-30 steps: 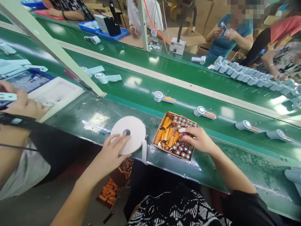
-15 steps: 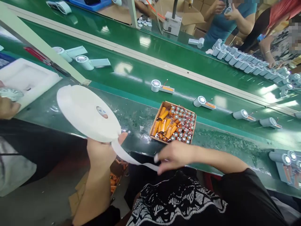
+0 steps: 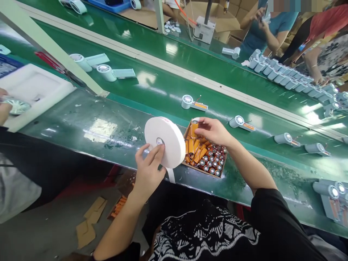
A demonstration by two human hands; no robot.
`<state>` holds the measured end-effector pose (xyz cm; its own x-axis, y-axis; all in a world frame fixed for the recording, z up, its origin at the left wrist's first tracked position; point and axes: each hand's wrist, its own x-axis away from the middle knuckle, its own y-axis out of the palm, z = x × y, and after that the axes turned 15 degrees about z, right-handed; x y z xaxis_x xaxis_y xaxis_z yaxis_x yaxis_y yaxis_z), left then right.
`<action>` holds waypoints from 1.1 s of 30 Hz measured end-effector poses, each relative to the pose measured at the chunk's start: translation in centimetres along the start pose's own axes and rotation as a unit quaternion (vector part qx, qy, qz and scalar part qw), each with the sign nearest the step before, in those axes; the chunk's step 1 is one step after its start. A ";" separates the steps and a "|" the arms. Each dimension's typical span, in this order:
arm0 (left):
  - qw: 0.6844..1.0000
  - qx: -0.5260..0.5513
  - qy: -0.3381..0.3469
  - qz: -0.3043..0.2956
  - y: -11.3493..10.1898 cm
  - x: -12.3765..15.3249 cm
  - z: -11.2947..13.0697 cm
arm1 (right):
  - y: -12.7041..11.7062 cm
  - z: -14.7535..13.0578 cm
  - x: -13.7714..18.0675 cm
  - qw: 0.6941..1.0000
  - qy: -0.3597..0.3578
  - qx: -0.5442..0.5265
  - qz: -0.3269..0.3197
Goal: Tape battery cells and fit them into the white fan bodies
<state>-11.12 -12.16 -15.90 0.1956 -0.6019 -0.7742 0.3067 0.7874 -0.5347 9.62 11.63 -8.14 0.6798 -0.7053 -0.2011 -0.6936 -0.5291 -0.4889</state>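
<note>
My left hand (image 3: pixel 150 166) grips a large roll of white tape (image 3: pixel 170 145), with fingertips at its core. The roll stands tilted above the bench edge, and a short loose tape end (image 3: pixel 171 175) hangs below it. My right hand (image 3: pixel 213 131) is over the far side of a shallow cardboard box (image 3: pixel 224 166), its thumb and fingers closed around the upper end of an orange-wrapped battery (image 3: pixel 194 129). Other orange batteries lie on their sides at the box's left. At its right, several stand on end with thin red wires; my right hand and forearm hide some.
Grey-blue handheld fan bodies (image 3: pixel 187 102) lie spaced along the green conveyor (image 3: pixel 160 85). More fan bodies (image 3: pixel 327 190) sit at the bench's right. A white foam tray (image 3: pixel 51 92) and a co-worker's hand (image 3: pixel 4 108) are at left. A slanted post (image 3: pixel 54 47) rises beside the tray.
My right hand has let go of the tape end and moved up to the box, taking hold of a battery. My left hand has carried the roll right and turned it more upright.
</note>
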 end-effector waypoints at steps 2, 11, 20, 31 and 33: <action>0.998 -0.046 0.037 0.002 -0.5 -0.5 0.2 | -0.9 -1.0 1.0 0.991 0.049 -0.113 0.042; 0.989 -0.096 0.109 -0.009 -1.3 -1.6 1.2 | -2.9 -6.6 2.3 0.997 -0.045 0.067 -0.005; 0.994 -0.090 0.063 -0.005 -1.4 -1.9 3.4 | 0.0 -3.7 3.6 0.931 0.166 -0.264 0.188; 0.999 -0.014 0.051 0.010 0.9 -1.2 9.2 | 3.5 -4.4 8.7 0.812 0.156 -0.281 0.487; 0.995 0.060 0.076 -0.017 -0.1 -1.0 8.6 | -1.0 -4.7 8.4 0.819 0.090 -0.234 0.516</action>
<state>-3.36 -12.78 -12.18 0.0424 -0.5935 -0.8037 0.4216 0.7400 -0.5242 14.93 3.99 -5.35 -0.3422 -0.9269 -0.1543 -0.9212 0.2986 0.2493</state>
